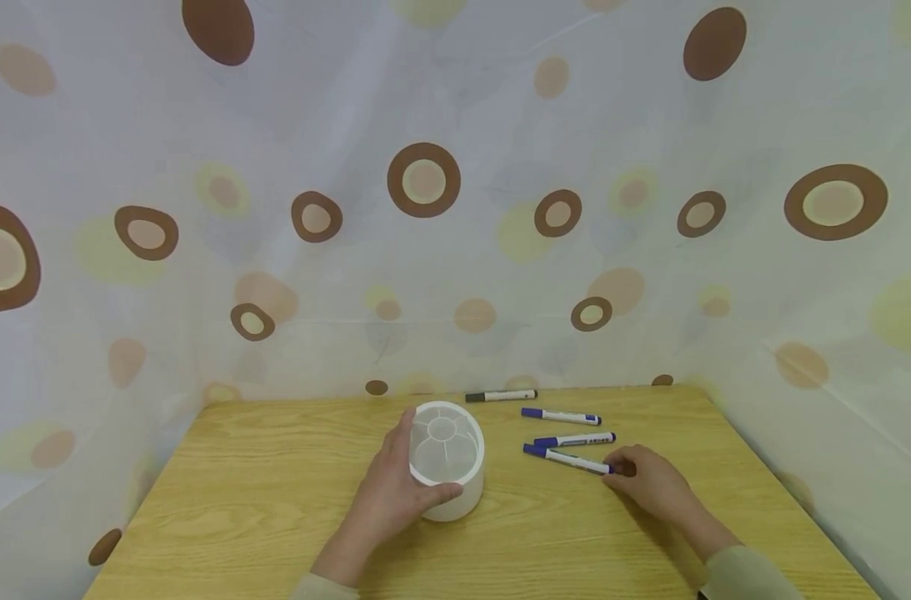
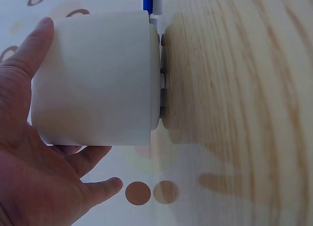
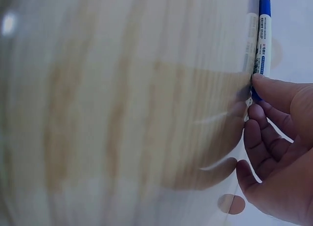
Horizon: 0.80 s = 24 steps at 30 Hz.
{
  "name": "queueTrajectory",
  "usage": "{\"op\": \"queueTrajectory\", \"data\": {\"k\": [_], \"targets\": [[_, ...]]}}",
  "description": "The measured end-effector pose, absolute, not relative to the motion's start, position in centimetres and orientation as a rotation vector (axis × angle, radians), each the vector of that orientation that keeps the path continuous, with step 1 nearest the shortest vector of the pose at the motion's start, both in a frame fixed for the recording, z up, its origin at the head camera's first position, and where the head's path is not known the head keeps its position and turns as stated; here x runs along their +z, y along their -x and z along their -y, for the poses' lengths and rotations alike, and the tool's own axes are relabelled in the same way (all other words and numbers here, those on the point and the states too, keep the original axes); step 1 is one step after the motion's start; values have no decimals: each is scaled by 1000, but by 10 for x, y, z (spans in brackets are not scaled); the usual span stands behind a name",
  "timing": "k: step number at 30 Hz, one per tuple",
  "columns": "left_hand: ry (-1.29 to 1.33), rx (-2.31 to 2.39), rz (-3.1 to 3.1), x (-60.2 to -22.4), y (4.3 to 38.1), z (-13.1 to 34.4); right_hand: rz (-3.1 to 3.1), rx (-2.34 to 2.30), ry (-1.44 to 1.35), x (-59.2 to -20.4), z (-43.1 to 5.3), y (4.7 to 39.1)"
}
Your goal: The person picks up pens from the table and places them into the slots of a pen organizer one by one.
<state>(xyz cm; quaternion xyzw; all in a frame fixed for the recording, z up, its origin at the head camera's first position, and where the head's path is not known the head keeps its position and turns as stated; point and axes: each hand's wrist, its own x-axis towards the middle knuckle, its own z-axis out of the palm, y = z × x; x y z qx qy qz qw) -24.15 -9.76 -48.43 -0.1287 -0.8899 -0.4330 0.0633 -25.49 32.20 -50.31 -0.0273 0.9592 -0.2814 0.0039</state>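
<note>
My left hand holds a white round pen holder around its side, thumb at the near rim and fingers at the left. The holder stands upright, and its top is divided into several compartments. In the left wrist view, small feet show under the holder. On the right, my right hand pinches the right end of a white marker with blue ends between thumb and fingers. That marker lies low over the table; its pinched tip is partly hidden by the fingers in the right wrist view.
Just behind the pinched marker lies another blue marker, with a further blue marker beyond. A black-capped marker lies near the back edge of the wooden table. A patterned curtain surrounds the table's back and sides.
</note>
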Motion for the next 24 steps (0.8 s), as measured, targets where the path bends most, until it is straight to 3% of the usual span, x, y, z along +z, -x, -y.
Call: {"op": "queueTrajectory", "data": {"k": [24], "targets": [[379,-1353,2701,-488,246,98,-2994,-990,110,-490,-323,248]]}}
